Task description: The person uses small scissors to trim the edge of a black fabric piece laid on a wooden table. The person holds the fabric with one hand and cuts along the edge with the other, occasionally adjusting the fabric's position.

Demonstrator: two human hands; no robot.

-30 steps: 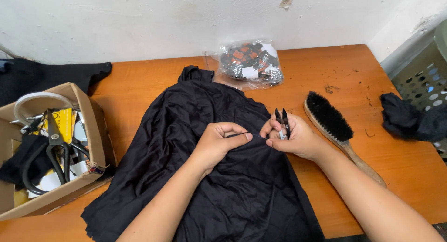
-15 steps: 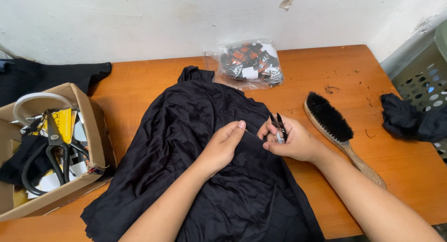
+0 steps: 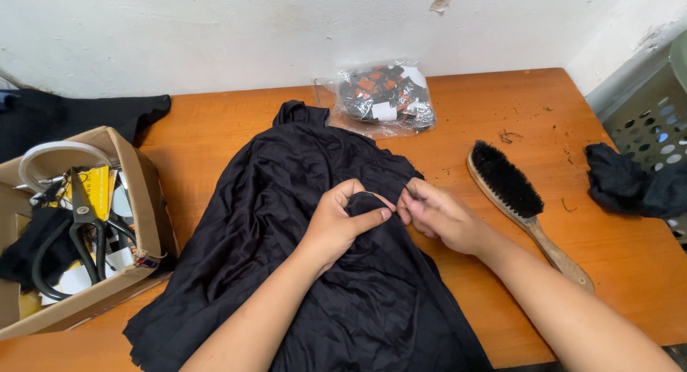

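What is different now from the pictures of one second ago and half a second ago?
The left hand has gathered a fold of the black garment and now pinches it. The right hand has turned palm down at the fold, so the small snips it held upright earlier no longer show. The brush, cardboard box, plastic bag and table stayed as they were.

Your right hand (image 3: 440, 218) curled over itself, so whatever sat in its palm stayed hidden. Your left hand (image 3: 343, 222) bunched a fold of the black garment (image 3: 286, 200) and covered the cloth beneath; its hem ran off the bottom edge. The cardboard box (image 3: 147, 200) was cut by the left edge, and its contents around the black scissors (image 3: 82, 232) were a tangle you couldn't sort. The clear bag (image 3: 386, 96) held small pieces too fine to tell. The grey basket (image 3: 655, 125) was cropped at right.
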